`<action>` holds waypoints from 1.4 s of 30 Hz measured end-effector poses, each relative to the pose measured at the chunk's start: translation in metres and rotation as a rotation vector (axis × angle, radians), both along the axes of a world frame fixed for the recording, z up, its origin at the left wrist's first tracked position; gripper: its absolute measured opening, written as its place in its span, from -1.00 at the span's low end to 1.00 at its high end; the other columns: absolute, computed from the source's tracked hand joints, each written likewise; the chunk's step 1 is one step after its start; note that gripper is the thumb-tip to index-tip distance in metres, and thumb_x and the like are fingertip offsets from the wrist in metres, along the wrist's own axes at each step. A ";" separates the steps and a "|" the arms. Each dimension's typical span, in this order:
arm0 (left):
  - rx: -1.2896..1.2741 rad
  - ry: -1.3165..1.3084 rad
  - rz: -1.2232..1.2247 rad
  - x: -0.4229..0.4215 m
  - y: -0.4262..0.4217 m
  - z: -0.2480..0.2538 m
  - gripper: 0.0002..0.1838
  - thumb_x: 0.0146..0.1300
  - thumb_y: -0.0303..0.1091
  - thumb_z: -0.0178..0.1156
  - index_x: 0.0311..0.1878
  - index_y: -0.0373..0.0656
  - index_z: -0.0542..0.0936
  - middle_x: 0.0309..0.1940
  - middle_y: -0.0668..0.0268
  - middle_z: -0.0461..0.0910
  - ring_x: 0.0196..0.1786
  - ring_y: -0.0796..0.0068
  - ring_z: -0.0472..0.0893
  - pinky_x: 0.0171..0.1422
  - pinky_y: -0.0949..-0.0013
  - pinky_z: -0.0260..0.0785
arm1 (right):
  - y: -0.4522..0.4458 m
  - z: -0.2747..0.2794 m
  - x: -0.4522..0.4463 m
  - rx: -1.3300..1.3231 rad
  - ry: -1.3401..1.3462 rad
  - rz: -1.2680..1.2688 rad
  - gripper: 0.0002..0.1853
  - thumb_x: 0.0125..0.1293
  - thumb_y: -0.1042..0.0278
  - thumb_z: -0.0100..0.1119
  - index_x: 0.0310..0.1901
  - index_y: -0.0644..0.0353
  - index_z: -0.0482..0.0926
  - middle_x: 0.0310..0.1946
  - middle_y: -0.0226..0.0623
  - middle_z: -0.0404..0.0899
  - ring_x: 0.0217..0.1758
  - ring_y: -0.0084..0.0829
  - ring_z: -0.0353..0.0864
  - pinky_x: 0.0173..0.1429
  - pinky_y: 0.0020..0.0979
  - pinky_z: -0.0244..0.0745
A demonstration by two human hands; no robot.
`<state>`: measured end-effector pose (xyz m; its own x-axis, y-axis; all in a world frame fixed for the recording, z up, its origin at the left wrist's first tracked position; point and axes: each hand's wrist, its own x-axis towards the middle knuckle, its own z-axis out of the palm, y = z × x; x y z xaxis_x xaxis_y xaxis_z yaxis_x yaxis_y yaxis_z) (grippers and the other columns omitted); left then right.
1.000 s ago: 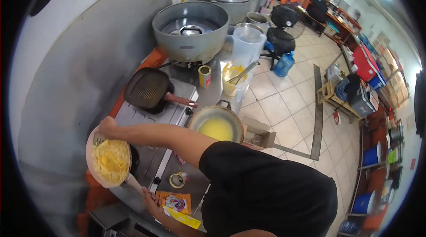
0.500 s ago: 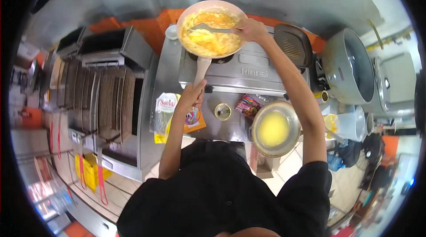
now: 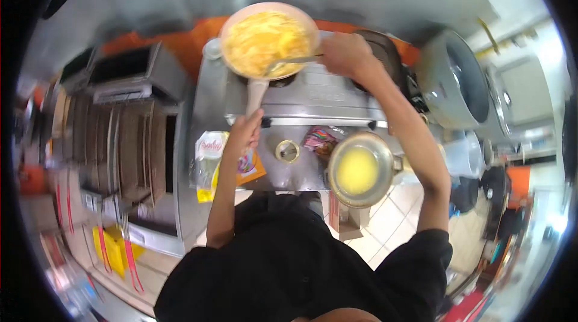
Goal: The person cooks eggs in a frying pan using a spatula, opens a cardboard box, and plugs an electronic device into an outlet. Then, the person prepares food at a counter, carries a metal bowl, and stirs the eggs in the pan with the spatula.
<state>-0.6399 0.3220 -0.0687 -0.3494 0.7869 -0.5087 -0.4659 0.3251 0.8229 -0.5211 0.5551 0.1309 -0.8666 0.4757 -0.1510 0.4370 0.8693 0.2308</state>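
Observation:
A light-coloured frying pan rests over the left burner of a steel gas stove. My left hand is wrapped round its handle. Inside the pan lies a yellow-orange egg-like mixture. My right hand is closed on a grey spatula, whose head dips into the mixture at the pan's near right side. Motion blurs the right hand and the spatula. Near my body, a round metal pan holds yellow liquid.
On the steel counter lie a Sovia packet, an orange packet, an open tin and a colourful packet. A dark grill pan sits on the right burner. Beyond it stands a large pot. Fryer baskets are at left.
The spatula has swept from the pan's upper middle to its near right side. The mixture looks more evenly spread. The whole view has shifted, with things appearing further left.

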 end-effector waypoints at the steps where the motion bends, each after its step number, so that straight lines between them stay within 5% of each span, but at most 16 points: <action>1: 0.048 -0.007 0.001 -0.002 -0.003 -0.010 -0.55 0.25 0.08 0.20 -0.55 -0.02 0.35 -0.81 0.54 0.20 -0.84 0.72 0.17 -0.79 0.52 0.05 | -0.004 0.007 0.000 -0.020 -0.002 0.001 -0.79 0.10 0.28 0.17 -0.28 0.16 0.68 -0.29 -0.17 0.69 -0.18 -0.25 0.71 -0.25 -0.23 0.59; 5: 0.026 0.077 0.035 -0.001 -0.005 -0.002 -0.67 0.27 0.01 0.21 -0.36 -0.03 0.43 -0.71 0.56 0.25 -0.76 0.79 0.18 -0.75 0.61 0.01 | -0.011 -0.021 -0.006 0.144 0.128 0.041 -0.85 0.01 0.20 0.33 -0.46 0.07 0.68 -0.45 -0.28 0.67 -0.38 -0.31 0.66 -0.40 -0.21 0.52; 8: 0.008 -0.003 0.058 0.001 -0.002 -0.008 -0.70 0.28 -0.03 0.21 -0.18 -0.07 0.50 -0.65 0.56 0.29 -0.72 0.85 0.19 -0.73 0.68 -0.01 | 0.020 -0.135 -0.080 0.169 0.145 -0.179 -0.83 0.04 0.26 0.31 -0.30 0.04 0.74 -0.29 -0.40 0.69 -0.23 -0.30 0.65 -0.25 -0.13 0.56; 9: 0.060 -0.001 -0.017 -0.005 0.002 -0.022 -0.68 0.29 0.00 0.19 -0.29 -0.06 0.44 -0.70 0.54 0.24 -0.76 0.84 0.14 -0.77 0.67 -0.06 | -0.015 -0.073 -0.037 0.095 0.031 -0.023 -0.79 0.05 0.29 0.30 -0.24 0.02 0.73 -0.26 -0.41 0.68 -0.20 -0.34 0.65 -0.36 -0.13 0.54; 12: 0.054 -0.029 0.040 0.004 -0.001 -0.009 -0.62 0.30 0.02 0.18 -0.39 -0.07 0.37 -0.73 0.53 0.17 -0.80 0.80 0.09 -0.82 0.64 -0.08 | -0.040 -0.070 -0.029 -0.180 0.151 -0.311 -0.78 0.00 0.36 0.30 -0.25 0.00 0.72 -0.28 -0.43 0.69 -0.26 -0.38 0.66 -0.50 -0.23 0.46; 15: 0.067 -0.019 0.015 0.006 -0.001 -0.007 -0.65 0.29 0.01 0.20 -0.40 -0.01 0.37 -0.73 0.57 0.18 -0.79 0.82 0.09 -0.79 0.62 -0.10 | -0.050 -0.077 -0.017 -0.175 0.214 -0.294 -0.81 -0.02 0.38 0.31 -0.30 0.02 0.73 -0.32 -0.44 0.69 -0.27 -0.36 0.67 -0.47 -0.26 0.49; 17: 0.023 -0.052 -0.025 -0.016 0.010 -0.041 -0.69 0.30 0.00 0.19 -0.33 -0.02 0.44 -0.73 0.57 0.20 -0.77 0.81 0.11 -0.77 0.64 -0.07 | -0.022 -0.129 -0.036 -0.150 0.393 -0.223 -0.84 -0.01 0.39 0.31 -0.32 0.04 0.72 -0.32 -0.38 0.69 -0.25 -0.34 0.68 -0.38 -0.26 0.55; 18: -0.005 -0.047 -0.011 -0.033 0.003 -0.053 -0.71 0.30 -0.01 0.19 -0.30 -0.03 0.47 -0.73 0.57 0.21 -0.77 0.80 0.13 -0.76 0.65 -0.05 | -0.016 -0.132 -0.042 -0.199 0.399 -0.438 -0.86 0.01 0.40 0.30 -0.33 0.07 0.72 -0.29 -0.33 0.70 -0.22 -0.32 0.68 -0.30 -0.28 0.58; 20: 0.246 0.098 -0.074 -0.042 -0.005 -0.078 -0.66 0.29 0.00 0.18 -0.08 -0.05 0.55 -0.71 0.61 0.18 -0.74 0.82 0.11 -0.72 0.68 -0.07 | -0.005 -0.142 -0.042 -0.193 0.607 -0.472 -0.86 0.04 0.40 0.24 -0.33 0.07 0.72 -0.31 -0.33 0.69 -0.21 -0.32 0.68 -0.28 -0.23 0.57; 22: 0.121 0.114 -0.045 -0.025 -0.005 -0.046 -0.68 0.27 0.03 0.20 -0.21 -0.02 0.50 -0.72 0.59 0.19 -0.75 0.81 0.13 -0.73 0.65 -0.06 | 0.006 -0.138 -0.020 0.004 0.639 -0.247 -0.91 0.03 0.39 0.23 -0.39 0.04 0.69 -0.36 -0.30 0.68 -0.25 -0.31 0.68 -0.25 -0.23 0.54; 26: -0.035 0.085 0.027 0.000 -0.002 -0.009 -0.62 0.22 0.08 0.25 -0.46 0.02 0.42 -0.73 0.57 0.20 -0.77 0.78 0.17 -0.75 0.60 -0.03 | -0.003 -0.026 0.020 -0.025 0.304 -0.250 -0.84 0.10 0.30 0.19 -0.34 0.16 0.66 -0.34 -0.17 0.69 -0.27 -0.22 0.71 -0.24 -0.18 0.59; 30: 0.033 -0.034 0.007 -0.004 -0.003 -0.017 -0.58 0.22 0.09 0.25 -0.42 -0.05 0.38 -0.74 0.53 0.24 -0.79 0.75 0.19 -0.75 0.58 0.01 | -0.015 0.004 0.008 -0.127 0.184 -0.154 -0.76 0.13 0.36 0.13 -0.16 0.16 0.64 -0.22 -0.17 0.69 -0.13 -0.21 0.69 -0.13 -0.22 0.58; 33: 0.012 -0.056 0.018 -0.003 0.002 -0.016 -0.57 0.23 0.08 0.24 -0.40 -0.07 0.37 -0.73 0.52 0.24 -0.79 0.74 0.18 -0.76 0.58 0.01 | -0.031 -0.013 -0.020 -0.176 0.050 -0.123 -0.74 0.14 0.37 0.11 -0.13 0.19 0.61 -0.18 -0.14 0.67 -0.09 -0.19 0.68 -0.09 -0.22 0.57; 39: -0.003 -0.006 0.001 0.001 0.001 -0.004 -0.58 0.26 0.09 0.20 -0.38 -0.07 0.37 -0.74 0.53 0.22 -0.80 0.76 0.16 -0.78 0.58 -0.01 | -0.022 -0.104 -0.073 -0.257 0.258 0.000 -0.74 0.14 0.37 0.10 -0.12 0.20 0.59 -0.18 -0.09 0.66 -0.06 -0.14 0.66 -0.04 -0.20 0.56; 42: -0.001 -0.019 0.012 0.001 0.002 -0.005 -0.58 0.26 0.09 0.19 -0.38 -0.07 0.36 -0.74 0.53 0.22 -0.80 0.75 0.16 -0.78 0.58 -0.02 | -0.032 -0.113 -0.087 -0.433 0.307 -0.217 -0.74 0.16 0.34 0.08 -0.14 0.22 0.58 -0.20 -0.05 0.66 -0.08 -0.11 0.66 -0.04 -0.20 0.56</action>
<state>-0.6388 0.3239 -0.0735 -0.3490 0.7819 -0.5165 -0.4857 0.3204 0.8133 -0.6076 0.5231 0.0175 -0.7906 0.5987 -0.1285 0.6071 0.7392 -0.2916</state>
